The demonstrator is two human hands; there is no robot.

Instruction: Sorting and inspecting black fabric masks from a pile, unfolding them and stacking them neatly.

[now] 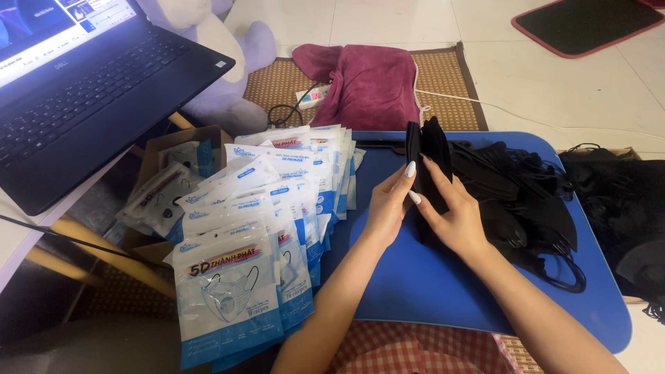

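A small stack of black face masks (428, 156) is held upright between both hands over the blue lap tray (429, 291), near its far edge. The left hand (389, 208) is closed on the stack's left side, fingers up along the edge; the right hand (454, 216) is wrapped round the lower right side, thumb across the front — both grasping, neither released. To do this well, the stack is probably best squared with edges flush and ear loops tucked in, grip kept light so the folds are not crushed; loops from the loose pile of black masks (526, 201) just to the right could snag. More black masks fill a container (623, 215) at the tray's right side, partly out of view. Left of the tray, flat pouches (228, 294) are fanned in overlapping rows — white tops, blue lower bands, a mask drawing on the front, a hang hole at the top; printed text is present but not copied. Behind them an open cardboard box (176, 156) holds a few more pouches. A laptop (90, 90) sits at upper left, a maroon towel (367, 79) on a woven mat (450, 90) beyond the tray.
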